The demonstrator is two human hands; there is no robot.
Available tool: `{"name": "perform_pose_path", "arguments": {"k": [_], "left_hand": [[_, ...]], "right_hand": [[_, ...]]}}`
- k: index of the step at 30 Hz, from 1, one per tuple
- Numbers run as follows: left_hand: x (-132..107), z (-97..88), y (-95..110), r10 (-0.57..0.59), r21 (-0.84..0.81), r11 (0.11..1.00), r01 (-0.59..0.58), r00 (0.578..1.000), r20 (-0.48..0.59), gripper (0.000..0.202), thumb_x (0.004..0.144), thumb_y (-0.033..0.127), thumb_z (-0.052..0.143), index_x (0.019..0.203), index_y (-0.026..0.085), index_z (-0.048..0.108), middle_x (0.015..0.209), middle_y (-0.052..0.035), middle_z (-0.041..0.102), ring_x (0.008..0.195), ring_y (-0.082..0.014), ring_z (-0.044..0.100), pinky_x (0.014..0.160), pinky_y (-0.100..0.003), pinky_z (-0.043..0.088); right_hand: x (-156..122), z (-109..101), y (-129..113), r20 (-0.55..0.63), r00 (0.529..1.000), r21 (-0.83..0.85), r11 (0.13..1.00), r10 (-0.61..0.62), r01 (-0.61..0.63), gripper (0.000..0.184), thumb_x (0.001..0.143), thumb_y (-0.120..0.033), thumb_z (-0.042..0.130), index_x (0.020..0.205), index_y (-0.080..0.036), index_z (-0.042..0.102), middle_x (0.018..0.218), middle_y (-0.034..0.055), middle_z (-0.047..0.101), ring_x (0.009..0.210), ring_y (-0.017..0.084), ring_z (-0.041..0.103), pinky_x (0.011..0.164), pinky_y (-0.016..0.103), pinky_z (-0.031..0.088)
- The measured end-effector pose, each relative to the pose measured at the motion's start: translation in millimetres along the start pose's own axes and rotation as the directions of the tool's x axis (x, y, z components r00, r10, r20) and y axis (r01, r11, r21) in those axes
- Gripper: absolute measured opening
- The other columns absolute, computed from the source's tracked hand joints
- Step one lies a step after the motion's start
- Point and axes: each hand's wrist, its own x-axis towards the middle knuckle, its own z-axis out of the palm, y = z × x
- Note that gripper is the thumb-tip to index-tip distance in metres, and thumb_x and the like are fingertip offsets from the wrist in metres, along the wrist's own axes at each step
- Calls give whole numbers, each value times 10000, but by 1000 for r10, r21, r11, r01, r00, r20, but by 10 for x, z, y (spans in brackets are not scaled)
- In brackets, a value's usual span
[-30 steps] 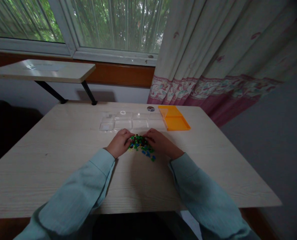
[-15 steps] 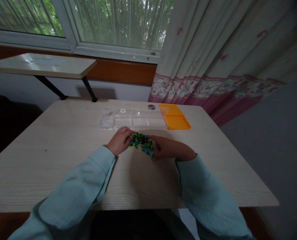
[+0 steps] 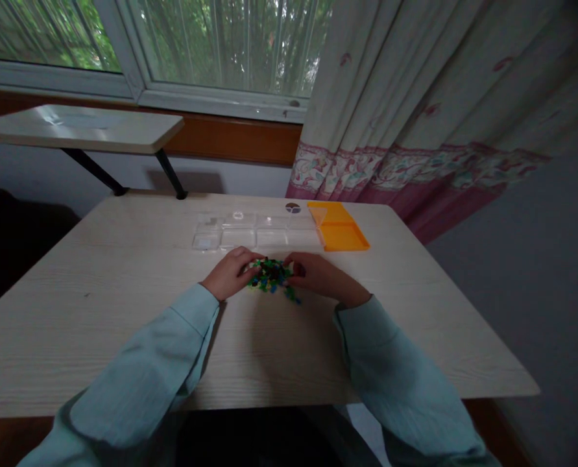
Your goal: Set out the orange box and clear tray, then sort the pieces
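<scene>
A small heap of tiny plastic pieces [image 3: 272, 274], green, blue, dark red and some yellow, lies on the wooden table between my two hands. Its left side is touched by my left hand [image 3: 231, 272], whose thumb and fingers are curved and apart. From the right, my right hand [image 3: 315, 275] reaches against the heap with bent fingers, thumb below and fingers above. Several pieces trail off toward the lower right of the heap. Single pieces under the fingertips are too small to make out.
Behind the heap lies a clear plastic compartment tray [image 3: 257, 237]. An orange lid or tray [image 3: 344, 235] adjoins its right end. A round dark sticker or hole cover [image 3: 293, 208] sits near the back edge. A raised shelf [image 3: 98, 126] stands at back left; a curtain [image 3: 381, 130] hangs behind.
My right hand has moved slightly up and left, pushing pieces inward. The heap looks more compact, with fewer blue pieces strewn at its lower right.
</scene>
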Motion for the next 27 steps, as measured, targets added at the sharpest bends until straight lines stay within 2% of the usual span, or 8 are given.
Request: {"name": "perform_pose_path", "arguments": {"k": [4,7,9,12,14,21,24,27], "left_hand": [[-39,-176,-62,-63,-175,980,93,984,165,384,824,382,617,1155,186,610,880,-17,544,650,-91,473,633,-236,439],[-87,-233,-72,-49,-267,954,133,952,301,495,761,366,686,1211,205,554,863,3,538,689,-96,501,631,-219,437],[-105,-226,-52,-22,-258,959,116,940,340,505,743,326,703,1210,216,545,864,5,542,721,-104,513,649,-218,438],[-101,-190,-9,-14,-185,980,78,945,326,414,769,278,664,1165,209,568,830,11,537,697,-105,497,642,-220,421],[-88,-172,10,-25,-162,984,78,952,306,381,786,266,637,1157,206,572,795,20,528,668,-103,483,620,-217,407],[-61,-131,2,-63,-120,989,91,974,217,396,784,296,653,1157,188,577,769,25,533,622,-90,448,574,-200,370],[-51,-111,-26,-68,-131,987,95,977,200,384,806,318,634,1162,185,580,770,21,535,622,-90,441,567,-200,363],[-38,-109,-56,-62,-165,982,97,977,205,339,842,326,587,1150,185,592,772,16,534,628,-91,441,574,-203,367]], "right_hand": [[-94,-92,102,174,978,26,992,119,-125,255,649,-190,729,883,-201,627,653,-27,616,566,119,546,538,232,379],[-136,-80,98,333,916,47,966,224,-253,175,626,-162,722,765,-198,621,581,-30,612,460,109,537,461,222,369],[-135,-55,58,359,907,89,960,218,-266,106,658,-158,691,730,-196,623,570,-21,625,420,105,538,433,217,373],[-104,-24,-21,322,931,100,971,173,-215,54,700,-140,646,700,-193,639,577,-7,646,442,115,567,445,217,395],[-75,-9,-69,297,942,70,981,154,-183,89,725,-121,612,688,-190,654,576,-4,652,475,122,585,474,220,411],[7,75,-123,165,982,62,993,92,-104,143,785,-134,550,776,-168,688,621,-3,666,499,101,581,507,200,415],[24,94,-102,113,992,74,995,59,-68,122,795,-155,547,790,-164,669,603,-17,641,486,85,560,503,186,404],[14,63,-89,109,991,109,990,79,-91,106,813,-179,539,822,-160,644,612,-19,626,480,85,555,482,185,403]]}}
